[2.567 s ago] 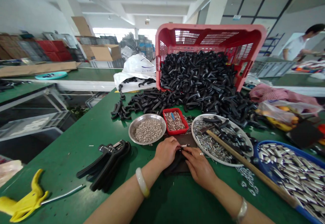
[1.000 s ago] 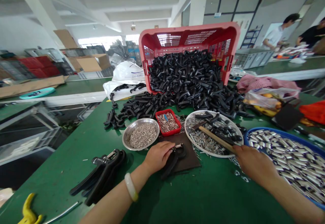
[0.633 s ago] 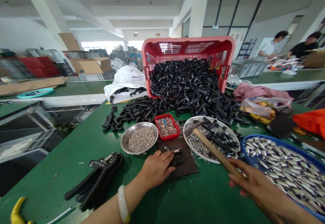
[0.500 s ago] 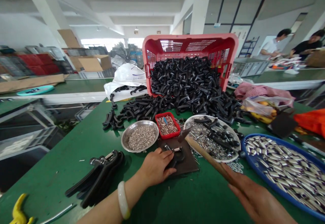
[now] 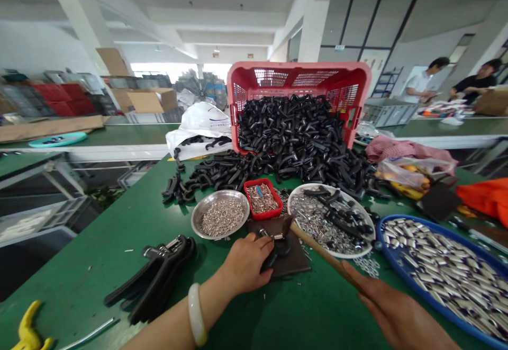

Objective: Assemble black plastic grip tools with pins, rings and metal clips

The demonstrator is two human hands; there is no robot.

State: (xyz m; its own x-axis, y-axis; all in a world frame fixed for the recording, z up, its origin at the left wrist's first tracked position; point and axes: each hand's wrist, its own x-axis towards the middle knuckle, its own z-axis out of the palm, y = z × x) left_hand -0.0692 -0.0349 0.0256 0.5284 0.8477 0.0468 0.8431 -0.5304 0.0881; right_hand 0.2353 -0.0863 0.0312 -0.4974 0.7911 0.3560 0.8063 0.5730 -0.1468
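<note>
My left hand (image 5: 248, 262), with a pale bangle at the wrist, is closed on a black spring clamp (image 5: 282, 249) lying on a dark flat plate (image 5: 296, 265). A small coil spring shows on the clamp near my fingertips. In my right hand (image 5: 391, 305) is the wooden handle of a hammer (image 5: 325, 254). Its dark head is right at the clamp's far end, by the spring; whether it touches cannot be made out. Left of my left hand lie several black handled clamps (image 5: 159, 276), stacked together.
Beyond the plate stand a metal bowl (image 5: 194, 223) of small parts, a red tray (image 5: 266, 215) of pins and a white dish (image 5: 371, 233). A blue tray (image 5: 383, 249) is at right. A red crate (image 5: 297, 66) spills black parts. Yellow-handled pliers (image 5: 29, 323) lie front left.
The hammer's head has come down closer to the clamp. My left hand stays on the clamp. The view has tilted slightly upward.
</note>
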